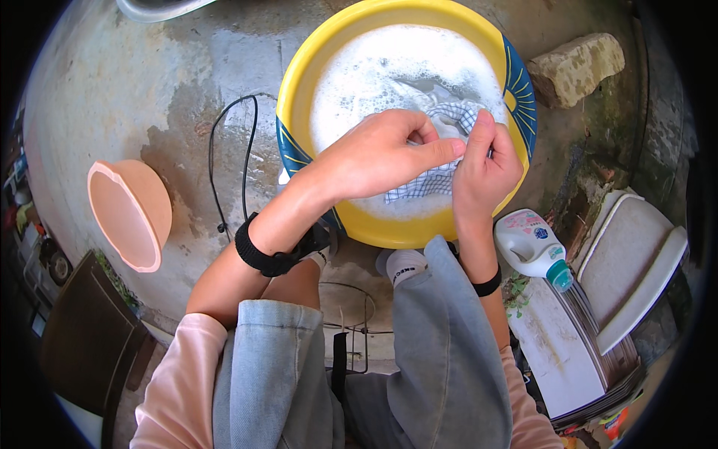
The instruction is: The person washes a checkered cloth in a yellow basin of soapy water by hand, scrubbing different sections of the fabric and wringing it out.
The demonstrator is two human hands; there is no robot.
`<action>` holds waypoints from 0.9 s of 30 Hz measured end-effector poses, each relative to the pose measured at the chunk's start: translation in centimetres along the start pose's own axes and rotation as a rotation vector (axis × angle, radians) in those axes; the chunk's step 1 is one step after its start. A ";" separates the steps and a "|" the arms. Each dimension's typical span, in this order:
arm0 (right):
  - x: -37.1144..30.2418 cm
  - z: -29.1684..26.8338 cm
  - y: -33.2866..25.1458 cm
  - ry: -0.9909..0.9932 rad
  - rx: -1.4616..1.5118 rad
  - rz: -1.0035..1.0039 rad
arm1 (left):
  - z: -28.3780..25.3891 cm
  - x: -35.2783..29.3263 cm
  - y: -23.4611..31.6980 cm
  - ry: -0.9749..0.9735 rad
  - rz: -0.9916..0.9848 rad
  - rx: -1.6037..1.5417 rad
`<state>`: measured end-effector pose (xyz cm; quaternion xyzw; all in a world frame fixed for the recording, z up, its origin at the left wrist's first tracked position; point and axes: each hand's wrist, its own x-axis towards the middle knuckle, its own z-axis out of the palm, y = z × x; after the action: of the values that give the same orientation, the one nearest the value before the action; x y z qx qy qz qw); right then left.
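A wide yellow basin [301,90] with blue patterned patches on its wall stands in front of my knees, full of white suds [359,71]. Over the suds, my left hand [385,152] is closed, its fingers curled and its thumb pointing right. Close beside it, my right hand [485,168] makes a fist with the thumb up. Both grip a wet white-and-blue checked cloth [423,187], which loops up between them and hangs into the foam. My fingers hide part of it. More pale wet fabric [430,93] shows in the suds beyond my hands.
A peach plastic tub [131,213] sits on its own at left, with a black cord [212,165] nearer the basin. On the right are a stone block [580,67], a white detergent bottle [529,243] with a teal cap, and a stack of pale boards [557,352].
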<state>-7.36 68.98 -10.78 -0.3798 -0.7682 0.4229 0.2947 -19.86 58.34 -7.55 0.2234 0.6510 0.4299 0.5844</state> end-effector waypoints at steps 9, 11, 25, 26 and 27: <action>-0.1 0.4 -0.6 -0.014 0.012 -0.023 | -0.2 -0.6 -0.1 0.014 -0.034 -0.097; -0.1 0.4 -0.5 -0.030 0.024 -0.055 | -0.1 -0.5 0.1 0.016 -0.017 -0.143; 2.2 -4.3 -1.1 -0.824 0.653 0.616 | -0.7 -1.2 1.3 0.034 0.715 0.318; 2.3 -4.3 -1.0 -0.871 0.688 0.644 | -0.7 -1.3 1.4 0.034 0.715 0.318; 2.5 -4.3 -0.4 -1.021 0.632 0.576 | -0.7 -1.4 1.5 -0.006 0.708 0.313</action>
<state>-5.49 72.78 -8.05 -0.2173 -0.5182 0.8163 -0.1337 -20.55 57.82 -5.53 0.5221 0.5896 0.4997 0.3607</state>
